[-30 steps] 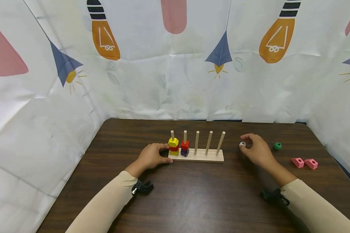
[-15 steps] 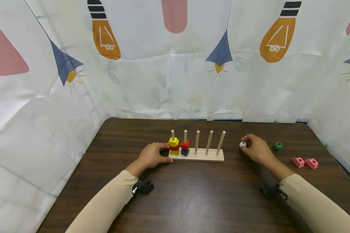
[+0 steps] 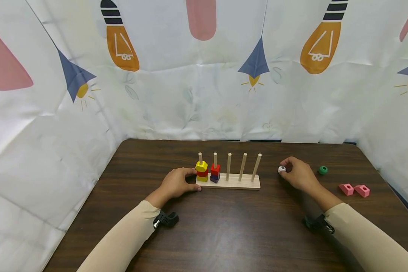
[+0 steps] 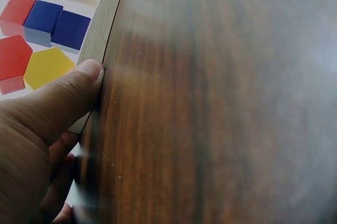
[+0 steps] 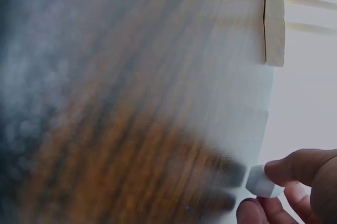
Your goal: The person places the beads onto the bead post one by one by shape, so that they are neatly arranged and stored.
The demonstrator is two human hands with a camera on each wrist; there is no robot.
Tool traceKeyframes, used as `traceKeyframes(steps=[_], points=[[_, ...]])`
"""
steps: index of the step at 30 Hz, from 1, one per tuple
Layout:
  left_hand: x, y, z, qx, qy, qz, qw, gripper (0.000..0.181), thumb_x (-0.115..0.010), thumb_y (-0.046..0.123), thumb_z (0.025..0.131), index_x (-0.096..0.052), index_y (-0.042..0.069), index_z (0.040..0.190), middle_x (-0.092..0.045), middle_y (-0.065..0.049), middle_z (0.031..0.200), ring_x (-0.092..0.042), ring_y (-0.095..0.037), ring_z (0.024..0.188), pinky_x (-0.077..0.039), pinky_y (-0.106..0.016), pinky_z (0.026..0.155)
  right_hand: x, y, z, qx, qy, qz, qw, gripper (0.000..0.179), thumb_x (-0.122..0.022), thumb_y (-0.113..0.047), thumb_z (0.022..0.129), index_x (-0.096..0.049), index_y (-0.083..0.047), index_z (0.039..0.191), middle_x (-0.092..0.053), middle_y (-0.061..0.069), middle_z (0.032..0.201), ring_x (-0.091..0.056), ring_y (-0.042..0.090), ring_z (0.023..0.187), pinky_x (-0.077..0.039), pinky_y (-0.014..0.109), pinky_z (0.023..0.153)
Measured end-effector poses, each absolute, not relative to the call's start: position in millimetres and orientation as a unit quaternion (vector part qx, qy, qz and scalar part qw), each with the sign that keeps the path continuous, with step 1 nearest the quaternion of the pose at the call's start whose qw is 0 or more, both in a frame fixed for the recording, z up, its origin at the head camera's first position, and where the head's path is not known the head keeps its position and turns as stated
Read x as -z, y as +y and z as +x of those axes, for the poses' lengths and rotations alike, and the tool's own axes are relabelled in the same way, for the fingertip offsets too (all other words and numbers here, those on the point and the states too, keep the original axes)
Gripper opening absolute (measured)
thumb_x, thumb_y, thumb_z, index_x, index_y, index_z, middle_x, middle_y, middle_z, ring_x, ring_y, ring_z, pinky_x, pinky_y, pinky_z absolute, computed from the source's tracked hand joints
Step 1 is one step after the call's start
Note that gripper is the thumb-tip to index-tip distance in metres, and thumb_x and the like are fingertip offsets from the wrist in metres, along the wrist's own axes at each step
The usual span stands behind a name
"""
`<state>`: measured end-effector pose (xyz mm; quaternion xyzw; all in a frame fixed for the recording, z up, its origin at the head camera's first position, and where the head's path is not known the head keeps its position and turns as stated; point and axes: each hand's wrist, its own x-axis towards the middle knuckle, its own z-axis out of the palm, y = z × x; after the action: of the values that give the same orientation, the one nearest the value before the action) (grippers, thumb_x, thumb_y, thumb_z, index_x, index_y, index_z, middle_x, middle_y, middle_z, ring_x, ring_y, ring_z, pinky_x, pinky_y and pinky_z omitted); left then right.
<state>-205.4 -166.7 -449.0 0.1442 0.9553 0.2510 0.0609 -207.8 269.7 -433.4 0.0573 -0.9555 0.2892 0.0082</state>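
Note:
A pale wooden peg board (image 3: 239,182) with five upright pegs lies on the table. My left hand (image 3: 176,182) grips its left end, thumb (image 4: 84,76) along the front edge and the other fingers round the end. Yellow and red blocks (image 3: 202,170) are stacked on the leftmost peg. A red block (image 3: 215,169) sits above dark blue (image 3: 214,178) on the second peg; the other three pegs are bare. Right of the board, my right hand (image 3: 300,175) pinches a small white bead (image 5: 261,183) between thumb and fingers, low over the table.
A green bead (image 3: 323,170) lies just right of my right hand. Two pink blocks (image 3: 354,190) with holes rest nearer the table's right edge. A white patterned cloth (image 3: 197,102) hangs behind and beside the dark wooden table (image 3: 224,230).
My right thumb and fingers have closed onto the white bead. The left hand and the peg board stay where they were.

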Motion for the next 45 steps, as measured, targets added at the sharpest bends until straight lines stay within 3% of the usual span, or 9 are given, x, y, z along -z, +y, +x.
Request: traceKeyframes(steps=[17,32,45], points=[[449.9,-168.4,-203.6,-0.254,0.954,0.15,0.054,0.066,-0.089,0.048,0.077,-0.071,0.015,0.132,-0.067,-0.007,0.133,-0.06,-0.033,0.125,-0.047,-0.054,0.102,384.0,255.8,-203.2,-0.313,-0.943,0.102,0.044,0.027,-0.07,-0.016,0.097,-0.063,-0.002,0.12,-0.07,0.016,0.108,-0.067,0.033,0.097,-0.054,0.047,0.075],[449.4,-167.8,-203.0,-0.258,0.953,0.151,0.052,0.065,-0.089,0.048,0.077,-0.071,0.016,0.131,-0.068,-0.007,0.133,-0.06,-0.032,0.125,-0.047,-0.053,0.102,343.4,233.0,-196.3,-0.322,-0.931,0.153,0.074,0.022,-0.071,-0.021,0.098,-0.066,-0.01,0.117,-0.072,0.006,0.102,-0.07,0.022,0.09,-0.052,0.041,0.072],[449.1,-166.8,-204.5,-0.259,0.952,0.153,0.053,0.064,-0.09,0.047,0.077,-0.072,0.015,0.131,-0.067,-0.007,0.133,-0.061,-0.032,0.124,-0.047,-0.052,0.102,320.1,209.1,-196.0,-0.341,-0.919,0.185,0.067,0.023,-0.072,-0.017,0.097,-0.067,-0.009,0.118,-0.07,0.007,0.106,-0.07,0.024,0.093,-0.054,0.045,0.079]])
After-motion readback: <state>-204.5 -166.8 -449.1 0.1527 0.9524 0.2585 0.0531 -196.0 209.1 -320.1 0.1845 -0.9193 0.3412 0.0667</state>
